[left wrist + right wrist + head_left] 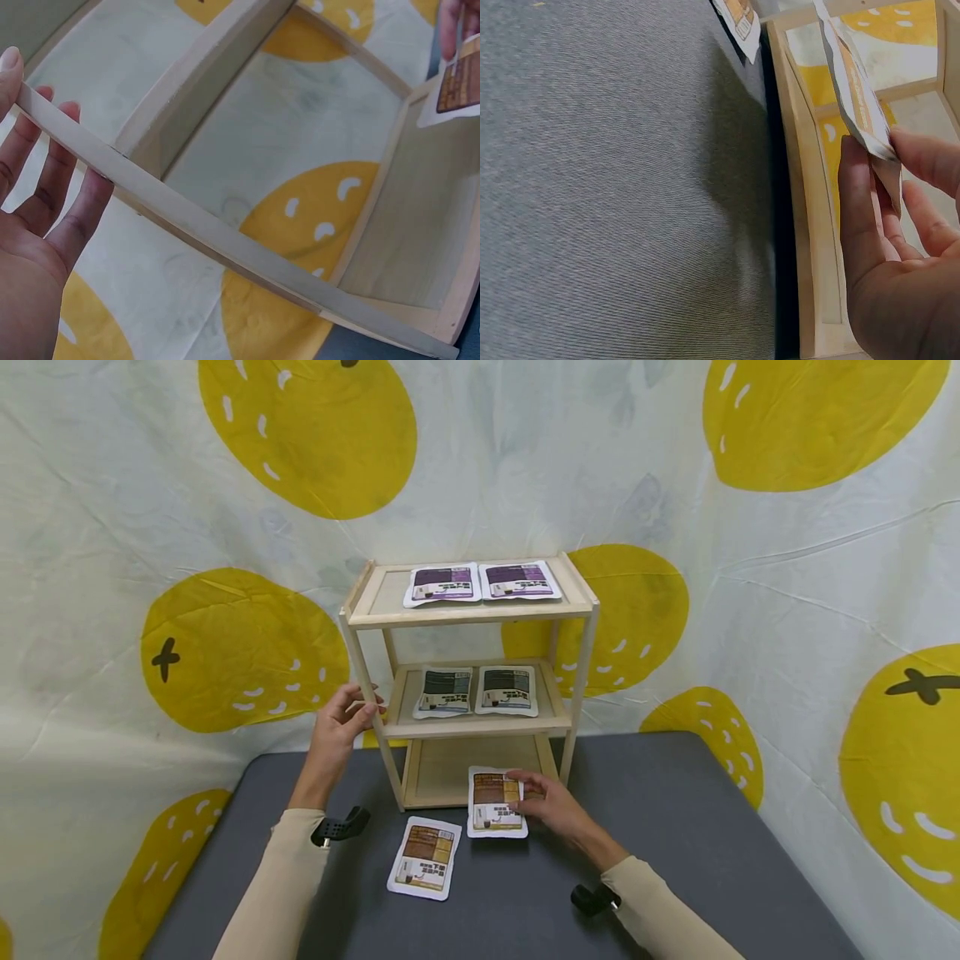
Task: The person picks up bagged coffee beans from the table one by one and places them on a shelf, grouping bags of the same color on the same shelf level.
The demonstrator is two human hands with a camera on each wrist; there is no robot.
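A three-tier wooden shelf (480, 728) stands at the back of the dark table. My left hand (336, 731) grips its front left post (217, 232), thumb on one side and fingers on the other. My right hand (558, 814) pinches a white-edged pouch with a brown label (491, 817) by its right edge. That pouch (855, 101) is off the table, in front of the bottom tier (450, 768). A second brown-label pouch (424, 858) lies flat on the table, left of the held one.
Two purple-label pouches, left (442, 585) and right (520, 581), lie side by side on the top tier. Two dark green-label pouches, left (444, 692) and right (507, 690), lie on the middle tier. A fruit-printed cloth (480, 460) hangs behind the table (637, 827).
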